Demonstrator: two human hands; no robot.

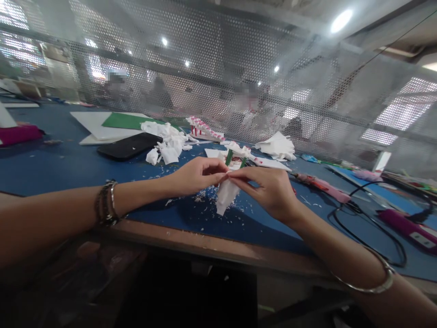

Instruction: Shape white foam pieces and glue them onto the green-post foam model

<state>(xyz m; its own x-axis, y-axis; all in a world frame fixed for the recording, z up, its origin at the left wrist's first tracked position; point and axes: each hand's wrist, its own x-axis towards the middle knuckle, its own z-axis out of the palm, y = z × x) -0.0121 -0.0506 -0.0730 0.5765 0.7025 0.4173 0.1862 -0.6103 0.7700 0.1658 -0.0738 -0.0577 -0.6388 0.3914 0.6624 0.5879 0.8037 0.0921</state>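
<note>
Between my hands hangs a strip of thin white paper or cloth (226, 197), its lower end dangling above the blue tabletop. My left hand (200, 175) pinches its upper edge with thumb and forefinger. From the other side my right hand (269, 187) pinches the same edge, the fingertips of both hands nearly meeting. Just behind the fingers stands a small white piece with green uprights (235, 157) and reddish bits; its lower part is partly hidden. Small white shreds (205, 197) lie scattered on the table beneath.
Crumpled white scraps (167, 141) lie beside a black phone (129, 146) at the left. Behind are white and green sheets (126, 120), a pink-and-white piece (205, 127) and folded white sheets (277, 146). A pink-handled tool (324, 187), black cable (368, 253) and purple power strip (409, 230) occupy the right.
</note>
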